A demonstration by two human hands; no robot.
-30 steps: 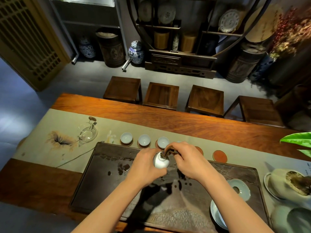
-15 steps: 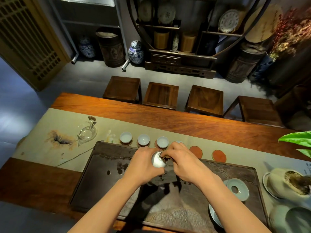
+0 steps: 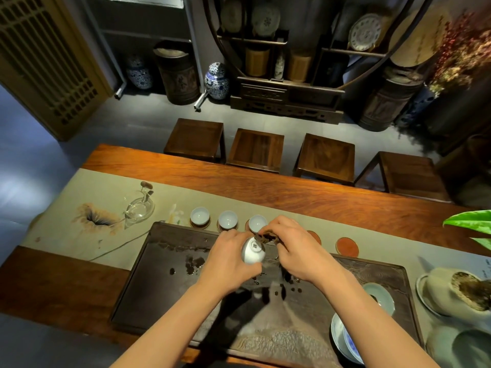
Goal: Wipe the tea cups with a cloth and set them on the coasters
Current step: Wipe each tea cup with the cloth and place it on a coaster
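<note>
2 hands over tray, left hand grips cup (tilted), right hand w/ cloth

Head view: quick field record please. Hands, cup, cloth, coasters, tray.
left hand: grips a white cup, tipped so its base faces the camera
right hand: pinches a brown cloth against the cup
cups on coasters: three, at
bare coasters: one fully seen, one partly behind the right hand
tray: dark, wet spots, under both hands
step: wiping, cup not yet set down
</note>
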